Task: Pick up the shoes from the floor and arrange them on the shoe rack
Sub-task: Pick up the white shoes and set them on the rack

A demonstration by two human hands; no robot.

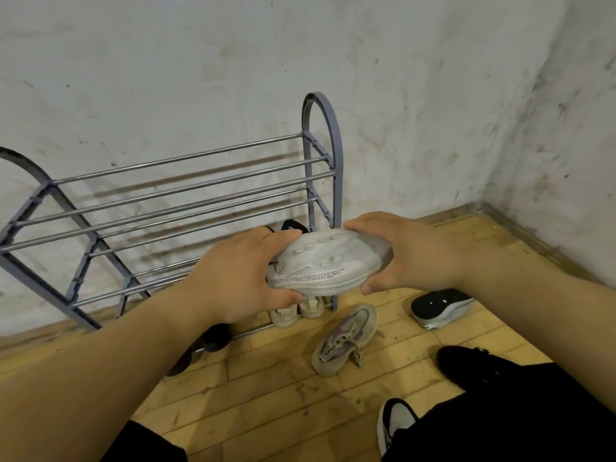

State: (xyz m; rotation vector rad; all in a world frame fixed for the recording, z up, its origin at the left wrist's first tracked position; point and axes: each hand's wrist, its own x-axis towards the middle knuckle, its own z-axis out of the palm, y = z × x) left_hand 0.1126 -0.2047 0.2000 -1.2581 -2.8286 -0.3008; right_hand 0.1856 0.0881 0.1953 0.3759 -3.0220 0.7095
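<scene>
Head view: the wall (233, 61) fills the back, the wooden floor (283, 395) spreads below it, and the rack (186, 195) stands against the wall on my left, its upper tiers of bars bare. My left hand (240, 271) and right hand (410, 255) are both curled round the white shoe (326, 265), one at each end, thumbs under and fingers over, so it hangs in the air in front of the rack's right end, clear of the floor. What looks like its sole is turned up toward me. I judge I am in the carrying step for this shoe: picked up, not yet set down. Next I need to turn it sole down, aim it at a free stretch of bars, and lay it across two bars so it cannot slip between them. A beige pair (296, 311) already sits at the rack's foot. Left on the floor are a lilac shoe (346, 338) just below my hands and a black shoe (440, 308) to its right, so more trips are due.
</scene>
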